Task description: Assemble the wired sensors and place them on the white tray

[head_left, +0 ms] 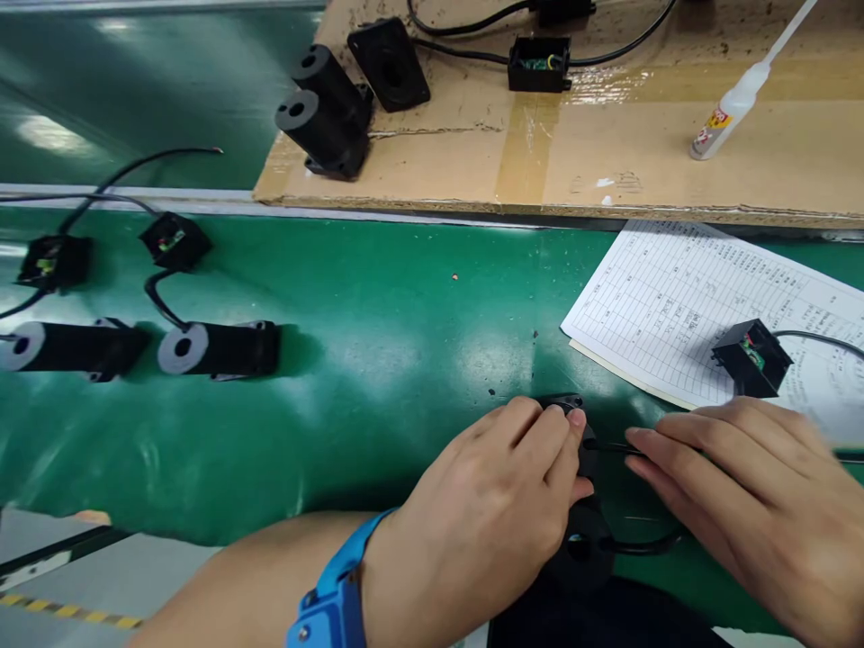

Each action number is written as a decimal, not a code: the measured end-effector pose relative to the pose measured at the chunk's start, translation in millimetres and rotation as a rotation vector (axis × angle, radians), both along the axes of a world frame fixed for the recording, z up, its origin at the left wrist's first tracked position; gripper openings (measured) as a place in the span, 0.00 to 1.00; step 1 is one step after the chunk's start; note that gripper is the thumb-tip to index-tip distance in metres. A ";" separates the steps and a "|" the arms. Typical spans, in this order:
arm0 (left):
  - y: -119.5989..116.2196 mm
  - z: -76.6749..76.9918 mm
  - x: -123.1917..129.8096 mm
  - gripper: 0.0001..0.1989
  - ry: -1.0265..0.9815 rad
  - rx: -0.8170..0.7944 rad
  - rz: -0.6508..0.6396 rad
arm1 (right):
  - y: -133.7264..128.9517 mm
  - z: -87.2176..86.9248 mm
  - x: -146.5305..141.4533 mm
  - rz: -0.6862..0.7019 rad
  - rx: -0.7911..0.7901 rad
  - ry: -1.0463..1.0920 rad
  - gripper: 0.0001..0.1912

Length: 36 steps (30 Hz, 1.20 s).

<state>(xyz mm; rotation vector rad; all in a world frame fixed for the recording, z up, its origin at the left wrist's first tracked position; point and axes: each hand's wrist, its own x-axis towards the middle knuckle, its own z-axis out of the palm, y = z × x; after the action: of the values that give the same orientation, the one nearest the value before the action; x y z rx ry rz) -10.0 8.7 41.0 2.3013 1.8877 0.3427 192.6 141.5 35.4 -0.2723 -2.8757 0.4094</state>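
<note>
My left hand (496, 490), with a blue strap (337, 585) at the wrist, is closed around a black housing (589, 450) near the table's front edge; the fingers cover most of it. A black cable (611, 445) comes out of that part to the right. My right hand (749, 495) pinches this cable between thumb and forefinger. Just below the left fingers sits a second round black piece (584, 549), partly hidden, with a cable curving from it under my right hand. Beyond the right hand, a small black box (752, 358) with a circuit board inside rests on printed sheets (648, 315).
Two black cylinders (220, 349) with cabled boxes (175, 241) lie on the green tabletop (378, 297) at left. Behind, a cardboard sheet (459, 162) carries upright black cylinders (324, 130), a square flanged part (390, 65), an open box (538, 65) and a glue bottle (729, 112).
</note>
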 end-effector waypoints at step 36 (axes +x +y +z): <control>3.0 -49.9 -23.5 0.23 -0.918 -0.252 0.025 | -13.1 -11.1 -14.7 0.299 0.058 0.071 0.17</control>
<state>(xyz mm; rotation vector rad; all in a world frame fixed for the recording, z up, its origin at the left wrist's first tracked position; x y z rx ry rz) -33.5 11.8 -9.0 1.5295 1.3682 0.9080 177.9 128.5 24.3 0.1809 -2.8563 0.3766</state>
